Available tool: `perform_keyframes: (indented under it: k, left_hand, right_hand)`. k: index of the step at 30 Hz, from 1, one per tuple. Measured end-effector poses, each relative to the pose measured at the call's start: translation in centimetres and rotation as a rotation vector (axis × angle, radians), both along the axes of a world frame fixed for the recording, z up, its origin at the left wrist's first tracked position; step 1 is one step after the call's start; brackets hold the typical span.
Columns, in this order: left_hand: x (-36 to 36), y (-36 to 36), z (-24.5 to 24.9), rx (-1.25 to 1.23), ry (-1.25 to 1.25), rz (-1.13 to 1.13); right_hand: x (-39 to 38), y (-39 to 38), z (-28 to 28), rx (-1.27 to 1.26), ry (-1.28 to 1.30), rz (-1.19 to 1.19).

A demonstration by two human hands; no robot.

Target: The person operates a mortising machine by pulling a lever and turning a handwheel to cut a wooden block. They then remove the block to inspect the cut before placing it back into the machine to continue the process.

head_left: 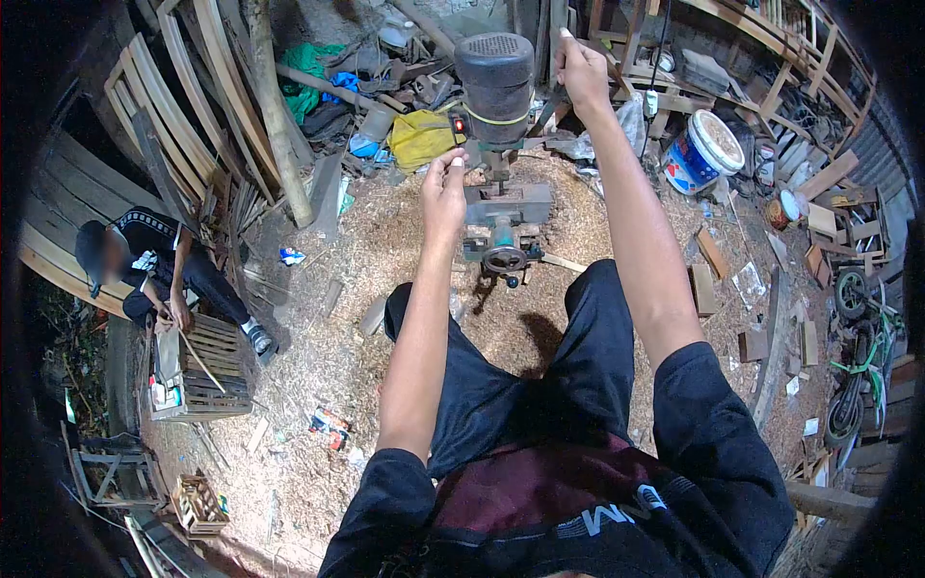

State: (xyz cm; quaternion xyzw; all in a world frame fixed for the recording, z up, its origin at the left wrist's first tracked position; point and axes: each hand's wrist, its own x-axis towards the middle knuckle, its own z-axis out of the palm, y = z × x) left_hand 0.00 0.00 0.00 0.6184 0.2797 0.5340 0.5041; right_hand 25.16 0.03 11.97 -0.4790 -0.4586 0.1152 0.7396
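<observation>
A bench-type drilling machine with a dark motor [494, 91] on top stands in front of me. A vise [511, 202] with a handwheel [505, 258] sits below its chuck [497, 166]. My left hand [443, 197] is raised left of the chuck, just under a switch box [459, 125] with a lit red light. Its fingers are loosely bent, and I see nothing held in them. High at the right, my right hand [583, 77] is closed round the upper end of a dark lever [549, 111], its thumb pointing up.
Wood shavings [318, 385] cover the floor. At left a person [178, 265] sits by a slatted crate [207, 371], holding a thin strip. A white-and-blue bucket [701, 154], a yellow sack [419, 140], wood offcuts [713, 252] and a small green bike [858, 352] stand around.
</observation>
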Motion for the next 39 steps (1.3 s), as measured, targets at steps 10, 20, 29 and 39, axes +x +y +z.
perform_keyframes:
  k: [10, 20, 29, 39]
  left_hand:
    - [0.1, -0.7, -0.7, -0.118, -0.040, -0.023]
    - [1.7, 0.3, -0.2, -0.108, -0.016, -0.031]
    - [1.4, -1.4, -3.0, -0.223, 0.001, -0.083]
    - [-0.7, -3.8, -5.8, -0.299, -0.020, -0.066]
  right_hand:
    - [-0.6, 0.1, -0.9, 0.046, 0.079, -0.025]
    - [-1.1, -1.0, -3.7, 0.154, -0.207, -0.245]
    - [-4.3, -5.9, -6.6, 0.133, 0.092, 0.116]
    - [-1.1, -2.3, -1.2, -0.745, -0.421, -0.012]
